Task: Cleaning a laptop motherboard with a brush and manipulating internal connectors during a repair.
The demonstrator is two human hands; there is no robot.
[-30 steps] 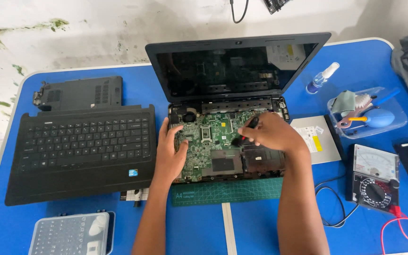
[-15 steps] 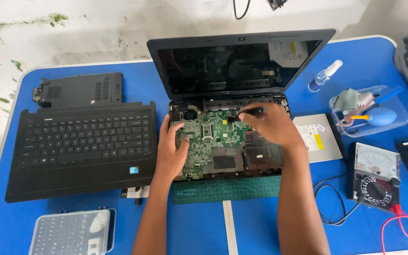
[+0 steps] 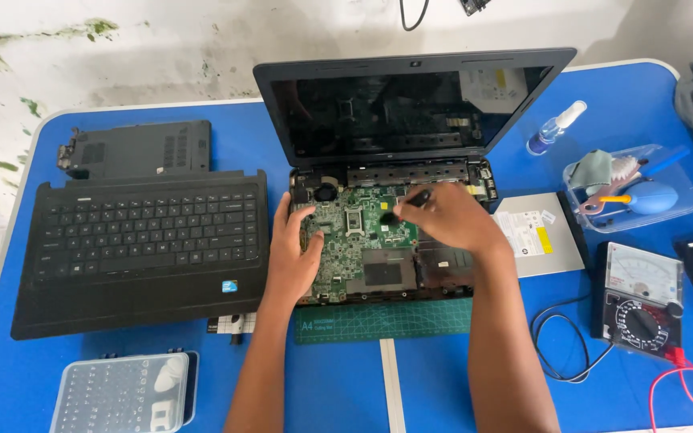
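On the blue table (image 3: 443,385), the right hand (image 3: 451,220) pinches a black screwdriver (image 3: 407,206) while the left hand (image 3: 290,256) rests spread on the motherboard (image 3: 354,232).

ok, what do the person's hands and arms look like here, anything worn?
Both forearms are bare as far as the frame shows: no sleeves, gloves, watch or wrist strap visible. The left hand and right hand carry no rings or markings that can be made out.

A blue table (image 3: 122,377) with a pale rim is being lit by soft daylight. Behind it, a stained whitish wall (image 3: 122,56) is being shown.
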